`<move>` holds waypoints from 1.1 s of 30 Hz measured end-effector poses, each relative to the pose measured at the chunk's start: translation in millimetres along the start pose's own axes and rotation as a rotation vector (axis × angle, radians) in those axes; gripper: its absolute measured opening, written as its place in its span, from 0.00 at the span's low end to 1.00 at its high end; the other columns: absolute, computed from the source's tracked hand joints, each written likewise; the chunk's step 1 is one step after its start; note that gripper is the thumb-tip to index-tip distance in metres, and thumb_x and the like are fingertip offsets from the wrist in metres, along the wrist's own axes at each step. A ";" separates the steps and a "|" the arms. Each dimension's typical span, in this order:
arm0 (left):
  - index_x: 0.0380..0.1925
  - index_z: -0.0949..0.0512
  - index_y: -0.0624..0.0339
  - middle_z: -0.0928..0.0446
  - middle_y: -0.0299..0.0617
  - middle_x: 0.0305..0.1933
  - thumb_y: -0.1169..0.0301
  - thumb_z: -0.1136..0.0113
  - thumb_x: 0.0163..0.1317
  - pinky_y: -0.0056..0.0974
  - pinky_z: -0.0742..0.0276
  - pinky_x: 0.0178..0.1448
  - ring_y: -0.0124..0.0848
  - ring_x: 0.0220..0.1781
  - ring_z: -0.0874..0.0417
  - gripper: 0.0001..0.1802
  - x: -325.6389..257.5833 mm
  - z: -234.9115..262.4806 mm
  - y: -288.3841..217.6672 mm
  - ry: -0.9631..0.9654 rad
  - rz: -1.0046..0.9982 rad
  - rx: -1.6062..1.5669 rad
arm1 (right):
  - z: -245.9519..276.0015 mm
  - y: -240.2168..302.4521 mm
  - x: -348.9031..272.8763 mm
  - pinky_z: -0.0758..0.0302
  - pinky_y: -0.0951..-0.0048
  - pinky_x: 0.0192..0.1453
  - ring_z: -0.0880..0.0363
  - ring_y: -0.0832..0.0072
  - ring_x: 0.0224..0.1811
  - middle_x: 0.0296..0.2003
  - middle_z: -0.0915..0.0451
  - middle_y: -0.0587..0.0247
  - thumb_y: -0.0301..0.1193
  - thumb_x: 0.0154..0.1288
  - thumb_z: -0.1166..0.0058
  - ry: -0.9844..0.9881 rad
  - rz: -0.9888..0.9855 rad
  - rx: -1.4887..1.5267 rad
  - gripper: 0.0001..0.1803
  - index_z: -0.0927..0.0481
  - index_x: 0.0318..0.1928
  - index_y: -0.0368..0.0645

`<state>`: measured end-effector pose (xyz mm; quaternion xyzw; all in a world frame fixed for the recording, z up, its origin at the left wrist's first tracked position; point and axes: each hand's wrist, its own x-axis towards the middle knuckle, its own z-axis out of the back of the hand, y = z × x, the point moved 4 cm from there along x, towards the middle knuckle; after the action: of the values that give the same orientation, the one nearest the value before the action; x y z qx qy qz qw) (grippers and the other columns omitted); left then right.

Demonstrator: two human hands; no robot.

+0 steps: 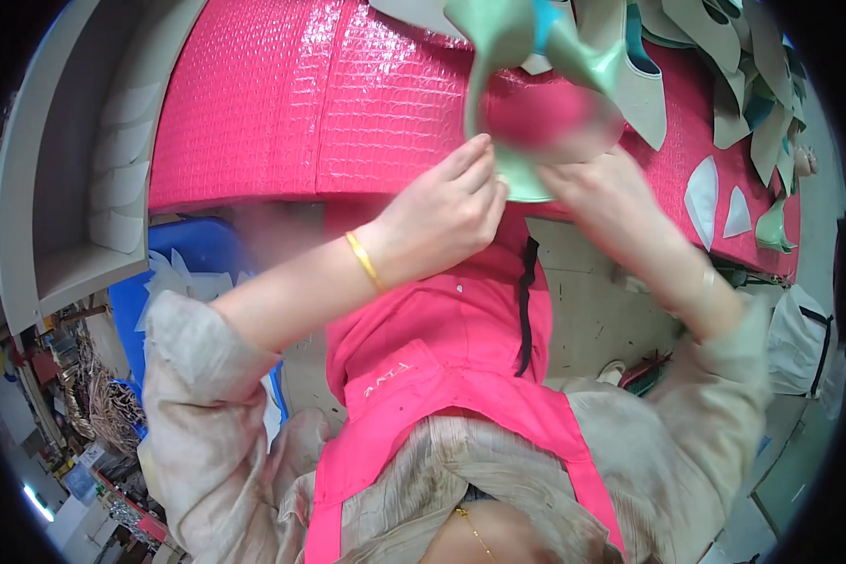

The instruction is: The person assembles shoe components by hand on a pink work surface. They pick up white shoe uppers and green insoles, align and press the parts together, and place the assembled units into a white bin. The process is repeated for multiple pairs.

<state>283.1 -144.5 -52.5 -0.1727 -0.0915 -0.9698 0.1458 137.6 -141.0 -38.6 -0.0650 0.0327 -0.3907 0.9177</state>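
Observation:
A glossy pale green shoe upper [498, 47] with a bit of bright blue lining is held up over the near edge of the pink-covered table. My left hand [451, 202] is closed, thumb and fingers pinched on the upper's near left edge. On the other side, my right hand [597, 183] grips the upper's near right part; its fingertips are smeared by motion. Pink shows through the loop of the upper, and the outline there is blurred.
Beige shoe uppers [644, 103] with teal linings pile up at the far right. White cut pieces [702, 202] and a small green piece [775, 226] lie near the table's right edge. A grey shelf box [66, 160] stands left, above a blue bin [127, 310] holding white scraps.

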 end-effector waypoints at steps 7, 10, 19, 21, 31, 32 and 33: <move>0.47 0.29 0.66 0.28 0.45 0.51 0.73 0.48 0.49 0.38 0.33 0.58 0.39 0.50 0.27 0.22 3.3 -46.4 -21.8 -0.129 0.231 -0.354 | -9.7 9.2 -33.2 0.37 0.76 0.53 0.29 0.70 0.43 0.27 0.24 0.61 0.27 0.42 0.51 0.235 0.047 -0.401 0.10 0.19 0.26 0.37; 0.49 0.30 0.62 0.30 0.42 0.54 0.73 0.47 0.49 0.39 0.33 0.57 0.38 0.51 0.30 0.23 1.6 -50.2 -23.9 -0.087 0.307 -0.394 | -0.3 7.8 -32.2 0.37 0.76 0.53 0.29 0.70 0.44 0.26 0.24 0.61 0.26 0.41 0.51 0.047 -0.033 -0.362 0.10 0.19 0.25 0.36; 0.31 0.22 0.60 0.24 0.41 0.40 0.63 0.42 0.44 0.44 0.35 0.53 0.37 0.44 0.28 0.15 42.9 -49.6 -24.4 -0.178 0.424 -0.532 | 16.2 4.0 -16.2 0.37 0.74 0.54 0.27 0.72 0.41 0.30 0.22 0.61 0.27 0.39 0.48 0.346 -0.012 -0.158 0.09 0.20 0.26 0.39; 0.24 0.21 0.62 0.23 0.42 0.33 0.64 0.40 0.44 0.43 0.36 0.54 0.37 0.42 0.26 0.12 49.5 -49.0 -22.7 -0.184 0.564 -0.623 | 58.3 7.1 4.0 0.37 0.74 0.55 0.26 0.72 0.43 0.34 0.21 0.61 0.26 0.38 0.47 -0.015 0.006 -0.029 0.13 0.21 0.31 0.38; 0.53 0.33 0.63 0.30 0.42 0.53 0.72 0.46 0.59 0.37 0.32 0.57 0.31 0.51 0.27 0.21 -107.9 -35.3 -82.2 -0.216 1.432 -2.416 | 14.6 21.6 87.1 0.32 0.63 0.54 0.28 0.57 0.49 0.48 0.30 0.52 0.28 0.50 0.44 -0.314 -0.155 0.885 0.21 0.27 0.47 0.39; 0.52 0.32 0.62 0.29 0.42 0.52 0.72 0.46 0.59 0.37 0.33 0.57 0.31 0.52 0.28 0.20 -126.1 -31.6 -85.0 0.137 1.494 -2.348 | 17.5 24.6 92.1 0.32 0.63 0.51 0.27 0.57 0.45 0.48 0.32 0.54 0.28 0.48 0.45 -0.297 -0.202 0.738 0.19 0.27 0.44 0.40; 0.50 0.31 0.63 0.29 0.42 0.51 0.72 0.45 0.59 0.37 0.33 0.57 0.32 0.52 0.28 0.19 -139.0 -21.5 -65.3 -0.019 1.453 -2.101 | 27.8 26.5 97.7 0.34 0.65 0.50 0.27 0.59 0.41 0.45 0.31 0.53 0.26 0.46 0.46 -0.370 -0.167 0.464 0.16 0.26 0.39 0.42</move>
<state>380.7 -53.0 -130.9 -0.2215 0.8300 -0.2723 0.4335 227.3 -190.7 -15.9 0.0735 -0.2305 -0.4433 0.8631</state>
